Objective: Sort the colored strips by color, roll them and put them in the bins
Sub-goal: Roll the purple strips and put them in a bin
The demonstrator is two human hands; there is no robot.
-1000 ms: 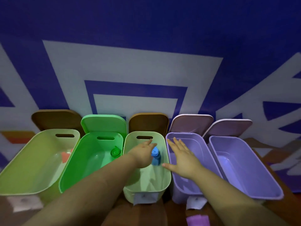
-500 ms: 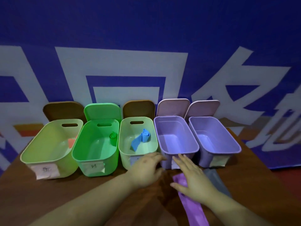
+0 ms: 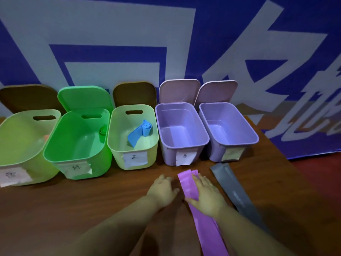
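Five open plastic bins in a row at the back of the brown wooden table point(image 3: 77, 209), lids propped behind, paper labels on the fronts.

Flat purple plastic strip point(image 3: 186, 182) lying lengthwise on the table, far end just short of the first lilac bin point(image 3: 182, 145), near end running out of the bottom of the view. Flat grey plastic strip point(image 3: 232, 189) just beside it to the right, untouched, in front of the second lilac bin point(image 3: 228, 143).

Right hand point(image 3: 206, 194): palm down on the purple strip, fingers straight and slightly spread, pressing, not gripping. Left hand point(image 3: 163, 189): flat on the table just left of the strip, fingers loosely extended, holding nothing.

Already binned: blue strip point(image 3: 140, 132) in the pale-green middle bin point(image 3: 132, 156), half unrolled, tail loose. Small green roll point(image 3: 103, 131) against the right wall of the bright green bin point(image 3: 77, 154). Something orange, mostly hidden, at the inner wall of the yellow-green far-left bin point(image 3: 24, 145).

Step judged: about to start rolling purple from the far end.

Risks:
- Springy plastic likely to uncoil on release, as blue appears to have done; cause: loose winding.
- Roll skewing into a cone; cause: uneven pressure from one hand only.
- Grey strip nudged off the right table edge by the right forearm.
- Wrong lilac bin chosen; labels too blurred to read here.
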